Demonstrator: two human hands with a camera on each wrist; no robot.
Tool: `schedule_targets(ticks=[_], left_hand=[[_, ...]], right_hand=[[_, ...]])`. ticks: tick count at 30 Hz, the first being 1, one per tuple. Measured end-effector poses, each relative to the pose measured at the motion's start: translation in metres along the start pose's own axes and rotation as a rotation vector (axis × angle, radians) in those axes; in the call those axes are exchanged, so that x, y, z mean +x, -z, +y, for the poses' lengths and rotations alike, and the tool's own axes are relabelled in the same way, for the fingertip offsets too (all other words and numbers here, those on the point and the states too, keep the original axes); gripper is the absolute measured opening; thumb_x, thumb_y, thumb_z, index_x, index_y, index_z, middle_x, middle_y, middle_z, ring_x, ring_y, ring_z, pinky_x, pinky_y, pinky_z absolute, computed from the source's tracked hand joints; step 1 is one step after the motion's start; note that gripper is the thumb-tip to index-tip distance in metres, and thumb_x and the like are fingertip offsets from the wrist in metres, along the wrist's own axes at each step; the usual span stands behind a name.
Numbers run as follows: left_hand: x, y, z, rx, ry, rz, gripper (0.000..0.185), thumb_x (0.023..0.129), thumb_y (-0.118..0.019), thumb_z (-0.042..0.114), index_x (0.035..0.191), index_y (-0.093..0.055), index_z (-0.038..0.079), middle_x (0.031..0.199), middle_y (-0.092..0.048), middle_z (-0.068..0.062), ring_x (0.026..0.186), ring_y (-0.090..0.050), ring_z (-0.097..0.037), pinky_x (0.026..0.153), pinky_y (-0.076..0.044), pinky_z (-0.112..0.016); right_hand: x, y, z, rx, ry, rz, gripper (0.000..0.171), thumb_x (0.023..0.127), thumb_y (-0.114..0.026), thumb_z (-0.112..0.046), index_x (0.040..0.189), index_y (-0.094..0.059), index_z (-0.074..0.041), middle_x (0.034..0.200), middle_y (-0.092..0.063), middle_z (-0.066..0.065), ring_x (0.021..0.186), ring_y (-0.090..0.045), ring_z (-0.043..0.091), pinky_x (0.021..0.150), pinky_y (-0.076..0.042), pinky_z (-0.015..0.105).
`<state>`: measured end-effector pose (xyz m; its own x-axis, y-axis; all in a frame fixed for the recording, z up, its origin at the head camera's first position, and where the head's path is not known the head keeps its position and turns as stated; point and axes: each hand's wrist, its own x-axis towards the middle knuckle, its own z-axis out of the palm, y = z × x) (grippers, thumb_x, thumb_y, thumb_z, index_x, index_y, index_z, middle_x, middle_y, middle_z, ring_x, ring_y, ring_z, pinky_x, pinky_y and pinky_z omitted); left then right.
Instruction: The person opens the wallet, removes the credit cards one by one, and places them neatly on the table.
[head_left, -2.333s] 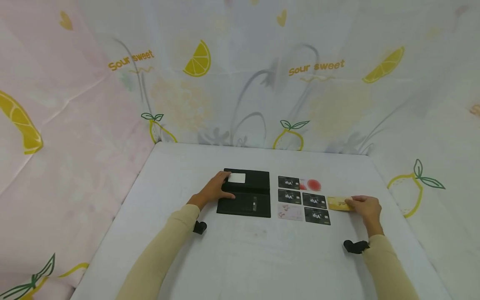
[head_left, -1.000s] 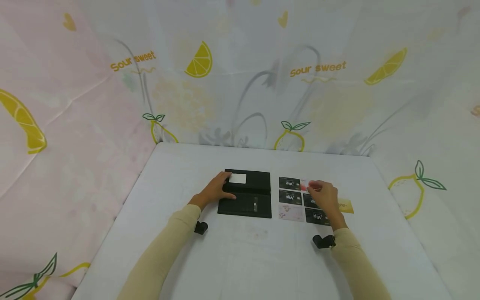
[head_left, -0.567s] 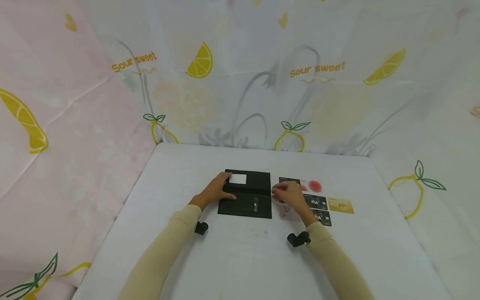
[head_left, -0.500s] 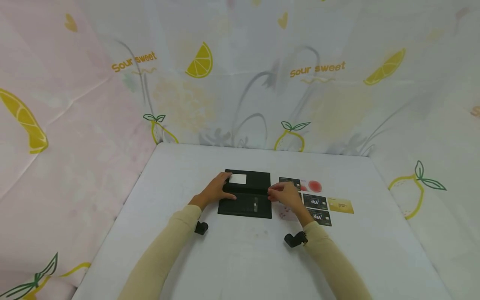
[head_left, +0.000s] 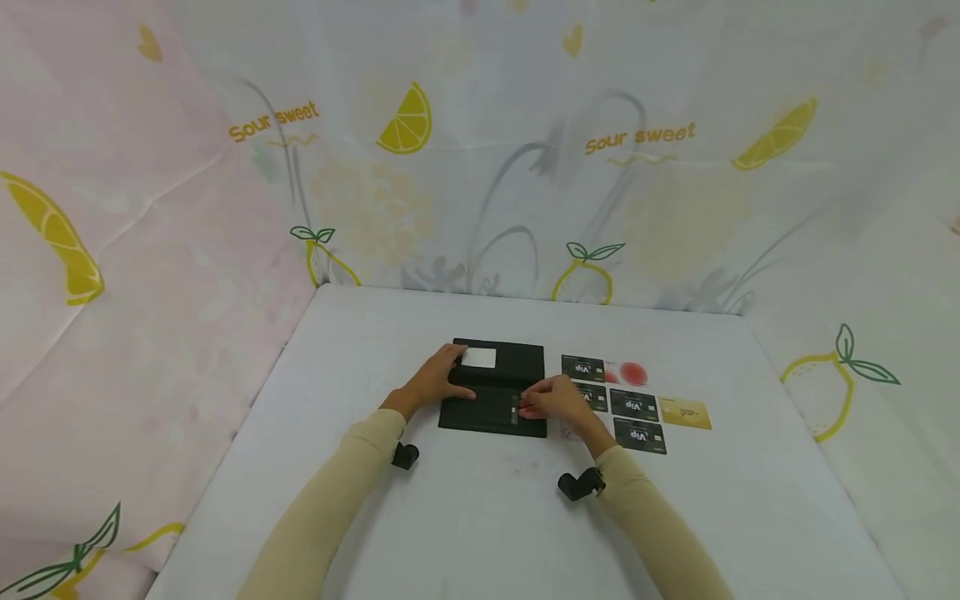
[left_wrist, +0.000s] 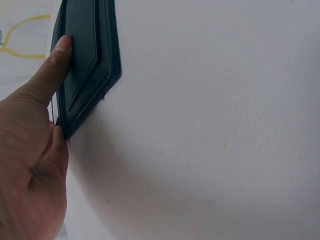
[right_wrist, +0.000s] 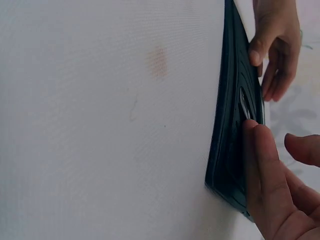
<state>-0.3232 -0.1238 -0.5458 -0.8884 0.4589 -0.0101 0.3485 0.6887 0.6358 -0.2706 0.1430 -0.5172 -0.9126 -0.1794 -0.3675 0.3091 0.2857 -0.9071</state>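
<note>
Open black wallet (head_left: 495, 387) lies flat near the middle of the white table (head_left: 465, 517), spine running left-right, 1 white card (head_left: 478, 357) already seated in its far flap. Step in hand, by my read: loading a card into a slot on the near flap. Right hand (head_left: 553, 402) is over the wallet's near-right corner, fingers curled, tips meeting at the small light-edged slot there; the right wrist view shows a fingertip (right_wrist: 251, 131) pressed against the flap right beside a thin pale sliver (right_wrist: 243, 106) in the slot, probably a card edge, but I can't tell whether the hand is pinching a card or just pushing one home. Left hand (head_left: 435, 382) pins the wallet's left edge: thumb (left_wrist: 59, 55) laid on top of the flap, other fingers relaxed against the side, so it's bracing, not gripping around. Next move likely needs a straight push along the slot line while the left hand keeps the wallet from sliding; a skewed card would jam on the slot lip. Just right of the wallet, loose cards lie in rows: black VIP cards (head_left: 634, 405), 1 with a red blot (head_left: 628, 372), 1 pale card (head_left: 567, 430) partly under the right wrist, and a gold card (head_left: 684, 412) at the far right, apart from the wallet.
</note>
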Motion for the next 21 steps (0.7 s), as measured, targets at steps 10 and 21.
schedule_targets(ticks=[10,21], left_hand=[[-0.001,0.003,0.002,-0.028,-0.003,0.019,0.100,0.072,-0.087,0.034,0.149,-0.033,0.000,0.146,-0.038,-0.017,0.126,-0.050,-0.029,0.108,-0.043,-0.035],[-0.002,-0.002,0.001,-0.037,0.011,0.011,0.100,0.072,-0.087,0.034,0.149,-0.032,0.001,0.148,-0.037,-0.016,0.128,-0.048,-0.028,0.109,-0.042,-0.034]], right_hand=[[0.006,-0.004,-0.007,-0.043,-0.039,0.005,0.017,0.095,-0.061,-0.005,0.103,-0.069,0.009,0.091,-0.070,0.015,0.072,-0.071,0.020,0.069,-0.062,0.030],[0.005,-0.015,-0.009,-0.156,-0.013,0.053,0.012,0.088,-0.070,-0.003,0.095,-0.071,0.006,0.084,-0.071,0.011,0.068,-0.069,0.019,0.064,-0.062,0.031]])
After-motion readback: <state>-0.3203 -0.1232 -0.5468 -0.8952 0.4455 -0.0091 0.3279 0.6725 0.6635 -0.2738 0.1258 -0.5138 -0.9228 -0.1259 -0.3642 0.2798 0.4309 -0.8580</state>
